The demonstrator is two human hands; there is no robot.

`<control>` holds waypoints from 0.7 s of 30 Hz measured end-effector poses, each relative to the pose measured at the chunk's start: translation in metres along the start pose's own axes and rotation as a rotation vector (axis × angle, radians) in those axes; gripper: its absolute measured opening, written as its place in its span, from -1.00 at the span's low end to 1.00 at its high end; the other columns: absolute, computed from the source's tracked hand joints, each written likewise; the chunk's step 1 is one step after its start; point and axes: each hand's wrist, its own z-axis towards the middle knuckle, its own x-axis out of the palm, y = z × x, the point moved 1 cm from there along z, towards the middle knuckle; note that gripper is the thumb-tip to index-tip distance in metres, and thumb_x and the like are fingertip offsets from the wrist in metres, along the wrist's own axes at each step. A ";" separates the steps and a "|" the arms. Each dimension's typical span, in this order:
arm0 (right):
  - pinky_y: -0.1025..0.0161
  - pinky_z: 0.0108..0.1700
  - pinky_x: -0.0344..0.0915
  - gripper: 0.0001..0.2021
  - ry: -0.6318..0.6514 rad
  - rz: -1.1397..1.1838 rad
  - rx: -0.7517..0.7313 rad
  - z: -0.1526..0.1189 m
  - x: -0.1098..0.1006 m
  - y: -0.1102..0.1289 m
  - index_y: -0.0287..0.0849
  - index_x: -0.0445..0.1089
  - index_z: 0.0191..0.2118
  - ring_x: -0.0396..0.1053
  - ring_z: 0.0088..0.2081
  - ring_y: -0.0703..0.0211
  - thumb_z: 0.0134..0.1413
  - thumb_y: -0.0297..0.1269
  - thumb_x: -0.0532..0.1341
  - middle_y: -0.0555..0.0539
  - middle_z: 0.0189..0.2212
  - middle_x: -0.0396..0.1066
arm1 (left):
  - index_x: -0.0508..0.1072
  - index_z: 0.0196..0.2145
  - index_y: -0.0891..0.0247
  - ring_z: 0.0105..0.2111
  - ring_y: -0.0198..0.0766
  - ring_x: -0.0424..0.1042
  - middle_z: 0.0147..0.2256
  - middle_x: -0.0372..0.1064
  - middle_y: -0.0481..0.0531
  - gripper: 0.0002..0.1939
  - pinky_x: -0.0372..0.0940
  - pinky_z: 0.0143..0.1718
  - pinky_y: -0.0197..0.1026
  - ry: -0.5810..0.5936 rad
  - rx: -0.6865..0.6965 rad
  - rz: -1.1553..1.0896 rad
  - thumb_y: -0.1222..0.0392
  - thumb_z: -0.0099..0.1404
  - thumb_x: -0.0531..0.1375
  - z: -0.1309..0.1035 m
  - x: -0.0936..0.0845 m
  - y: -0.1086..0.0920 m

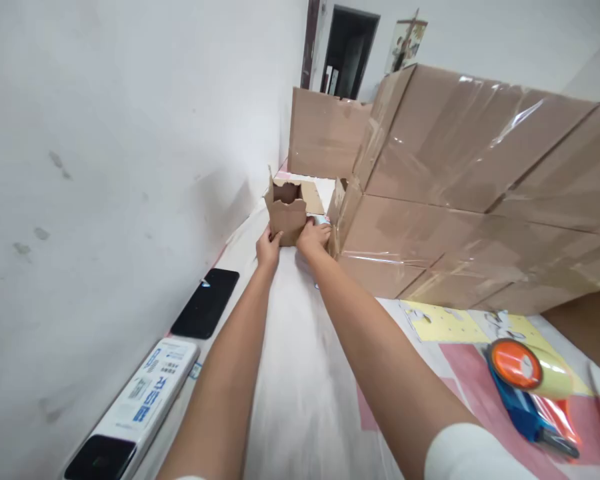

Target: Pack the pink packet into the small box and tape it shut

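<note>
A small open cardboard box with ragged cut-out top edges stands on the table, near the white wall. My left hand grips its lower left corner, with the thumb on the near face. Beside the box's right side, my right hand is closed, its fingers bent away from the box. A small white-and-teal thing shows at those fingers; its kind is unclear, and the hand partly hides it. Another open-topped carton stands just right of my right hand.
Taped cartons form a tall stack on the right. Another carton stands behind. A black phone and a white box lie along the left wall. A tape dispenser rests at the lower right.
</note>
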 end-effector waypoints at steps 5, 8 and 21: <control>-0.27 0.23 0.03 -0.27 -0.018 -0.007 -0.096 -0.014 -0.005 -0.005 -0.25 0.15 0.27 -0.06 0.30 -0.33 -0.03 -0.37 0.36 -0.49 0.34 -0.08 | 0.37 0.26 0.26 0.20 -0.03 0.40 0.19 0.43 0.17 -0.44 0.23 0.27 0.00 -0.023 0.046 -0.067 0.25 0.30 0.19 -0.004 -0.004 -0.003; -0.30 0.19 0.09 -0.36 0.016 0.052 -0.172 -0.031 -0.013 -0.002 -0.28 0.18 0.23 -0.09 0.28 -0.34 0.01 -0.35 0.30 -0.48 0.29 -0.01 | 0.35 0.27 0.27 0.26 -0.04 0.32 0.24 0.37 0.17 -0.44 0.16 0.32 -0.01 -0.041 0.099 -0.063 0.26 0.32 0.17 -0.004 -0.018 -0.020; -0.04 0.06 0.31 -0.45 0.235 0.303 -0.244 -0.164 -0.107 0.001 -0.19 0.28 0.13 0.18 0.20 -0.29 0.01 -0.12 0.27 -0.31 0.08 0.32 | 0.47 0.12 0.15 0.31 -0.05 0.21 0.22 0.36 0.09 -0.50 -0.09 0.43 0.06 -0.067 0.244 0.101 0.23 0.20 0.23 -0.076 -0.122 -0.166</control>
